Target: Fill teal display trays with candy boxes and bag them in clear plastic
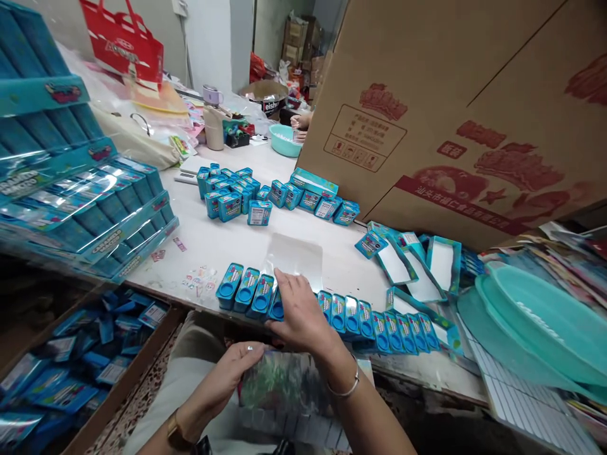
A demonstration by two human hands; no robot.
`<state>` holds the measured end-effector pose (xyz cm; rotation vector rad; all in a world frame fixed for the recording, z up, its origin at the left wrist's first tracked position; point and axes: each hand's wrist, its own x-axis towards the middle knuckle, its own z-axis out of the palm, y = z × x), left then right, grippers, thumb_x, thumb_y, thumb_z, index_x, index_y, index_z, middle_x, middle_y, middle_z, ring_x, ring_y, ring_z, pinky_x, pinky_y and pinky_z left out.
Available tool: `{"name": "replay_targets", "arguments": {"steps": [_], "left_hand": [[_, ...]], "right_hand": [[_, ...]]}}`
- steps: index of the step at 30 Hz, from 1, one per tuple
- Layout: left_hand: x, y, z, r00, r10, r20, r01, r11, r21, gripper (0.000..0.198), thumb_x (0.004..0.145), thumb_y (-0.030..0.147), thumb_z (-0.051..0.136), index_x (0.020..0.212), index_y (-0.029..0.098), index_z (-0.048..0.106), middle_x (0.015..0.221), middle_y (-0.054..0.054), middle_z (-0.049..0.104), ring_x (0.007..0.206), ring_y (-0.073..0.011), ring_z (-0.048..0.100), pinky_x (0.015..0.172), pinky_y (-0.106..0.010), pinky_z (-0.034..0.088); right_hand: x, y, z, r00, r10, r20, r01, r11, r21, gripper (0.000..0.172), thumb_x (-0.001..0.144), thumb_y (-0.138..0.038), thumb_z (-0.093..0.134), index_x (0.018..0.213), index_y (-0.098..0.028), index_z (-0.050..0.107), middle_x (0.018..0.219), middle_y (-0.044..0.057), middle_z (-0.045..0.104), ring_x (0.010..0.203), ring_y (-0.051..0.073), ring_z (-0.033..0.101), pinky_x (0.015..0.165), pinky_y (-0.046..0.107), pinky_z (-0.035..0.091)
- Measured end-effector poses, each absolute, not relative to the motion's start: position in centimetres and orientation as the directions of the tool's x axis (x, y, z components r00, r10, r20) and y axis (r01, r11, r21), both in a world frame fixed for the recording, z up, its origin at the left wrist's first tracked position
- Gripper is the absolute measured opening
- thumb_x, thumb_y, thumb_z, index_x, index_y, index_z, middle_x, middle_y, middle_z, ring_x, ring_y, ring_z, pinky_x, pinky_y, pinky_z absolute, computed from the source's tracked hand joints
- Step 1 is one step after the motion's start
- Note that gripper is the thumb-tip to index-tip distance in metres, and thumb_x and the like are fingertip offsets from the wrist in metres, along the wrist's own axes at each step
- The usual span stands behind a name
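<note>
A row of small blue boxes (262, 296), each with a round mark on its top, stands along the table's near edge. My right hand (301, 313) reaches over the row and covers part of it. Its fingers lie on the far side and its thumb on the near side of one blue box (275, 308), closed around it. Below the edge, my left hand (232, 370) pinches the corner of a shiny, greenish clear sheet (284, 385) lying over my lap. A clear plastic sheet (298, 253) lies flat behind the row.
More blue boxes (231, 205) cluster further back. Open display trays (397, 262) lie at right beside a large carton (427, 114) and turquoise basins (535, 328). Filled display stands (114, 234) rise at left above a carton of blue boxes (66, 385). Another person's hand (302, 121) shows behind.
</note>
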<state>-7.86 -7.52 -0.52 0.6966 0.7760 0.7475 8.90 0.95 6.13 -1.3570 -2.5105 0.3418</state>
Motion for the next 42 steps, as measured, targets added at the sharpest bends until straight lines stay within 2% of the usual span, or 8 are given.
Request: {"name": "replay_targets", "arguments": {"steps": [4,12,17,20,24,30,37,42], "left_hand": [[-8.2,-6.4,-1.4,0.463,0.811,-0.356,-0.347,0.536,0.770,0.039,0.084,0.051,0.069,0.079,0.012,0.073,0.071,-0.004,0.067,0.069,-0.0146,0.055,0.068,-0.023,0.040],[-7.8,-6.2,-0.8,0.491,0.807,-0.327,-0.361,0.531,0.767,0.037,0.087,0.048,0.067,0.090,0.012,0.076,0.077,-0.006,0.071,0.073,-0.0158,0.059,0.072,-0.024,0.043],[-7.8,-6.2,-0.6,0.535,0.785,-0.313,-0.326,0.534,0.780,0.039,0.089,0.049,0.064,0.097,0.013,0.077,0.085,-0.007,0.074,0.073,-0.0160,0.063,0.072,-0.024,0.045],[-8.2,-5.6,-0.8,0.465,0.818,-0.339,-0.330,0.515,0.791,0.042,0.087,0.049,0.066,0.113,0.017,0.074,0.095,-0.008,0.076,0.087,-0.0207,0.068,0.081,-0.028,0.049],[-8.2,-5.0,-1.3,0.375,0.830,-0.412,-0.336,0.536,0.774,0.065,0.080,0.054,0.072,0.136,0.023,0.059,0.121,-0.009,0.071,0.113,-0.0291,0.064,0.096,-0.039,0.049],[-7.9,-5.6,-2.5,0.289,0.871,-0.397,-0.310,0.478,0.822,0.074,0.080,0.056,0.071,0.144,0.025,0.050,0.151,-0.009,0.049,0.142,-0.0310,0.040,0.119,-0.046,0.029],[-8.5,-6.2,-1.8,0.230,0.879,-0.419,-0.308,0.474,0.825,0.070,0.084,0.053,0.068,0.146,0.031,0.046,0.153,-0.003,0.046,0.145,-0.0265,0.037,0.121,-0.043,0.027],[-9.2,-6.3,-1.8,0.196,0.895,-0.401,-0.264,0.442,0.857,0.064,0.089,0.049,0.063,0.147,0.031,0.044,0.158,0.000,0.039,0.148,-0.0257,0.030,0.121,-0.043,0.026]], "right_hand": [[7.9,0.9,5.0,-0.541,0.838,0.072,0.780,0.532,-0.330,0.095,0.072,-0.032,0.073,0.152,-0.011,0.026,0.137,0.016,0.050,0.122,0.033,0.045,0.114,0.050,0.030],[8.1,0.4,4.9,-0.515,0.852,0.098,0.795,0.517,-0.317,0.098,0.075,-0.031,0.072,0.155,-0.015,0.019,0.143,0.017,0.046,0.131,0.033,0.041,0.119,0.059,0.017],[10.4,0.0,7.1,-0.437,0.875,0.208,0.705,0.476,-0.525,0.101,0.073,-0.032,0.076,0.155,-0.021,0.018,0.142,0.015,0.048,0.130,0.032,0.044,0.114,0.057,0.031],[11.7,0.8,8.4,-0.355,0.900,0.253,0.648,0.433,-0.627,0.101,0.073,-0.030,0.078,0.155,-0.023,0.020,0.143,0.014,0.047,0.131,0.031,0.046,0.111,0.050,0.039],[12.2,2.3,9.2,-0.253,0.914,0.317,0.641,0.404,-0.653,0.095,0.073,-0.030,0.078,0.153,-0.023,0.027,0.142,0.013,0.048,0.132,0.030,0.046,0.111,0.048,0.040],[12.8,3.8,10.3,-0.116,0.919,0.376,0.650,0.357,-0.671,0.092,0.074,-0.033,0.078,0.151,-0.022,0.030,0.139,0.012,0.050,0.130,0.029,0.049,0.111,0.048,0.040],[12.5,3.8,9.8,-0.366,0.897,0.248,0.665,0.439,-0.604,0.095,0.074,-0.036,0.078,0.153,-0.023,0.027,0.142,0.013,0.049,0.132,0.031,0.046,0.110,0.049,0.039],[9.8,3.5,7.3,-0.542,0.839,0.048,0.744,0.506,-0.437,0.096,0.076,-0.040,0.075,0.154,-0.021,0.022,0.139,0.015,0.050,0.130,0.032,0.047,0.117,0.059,0.025]]}}
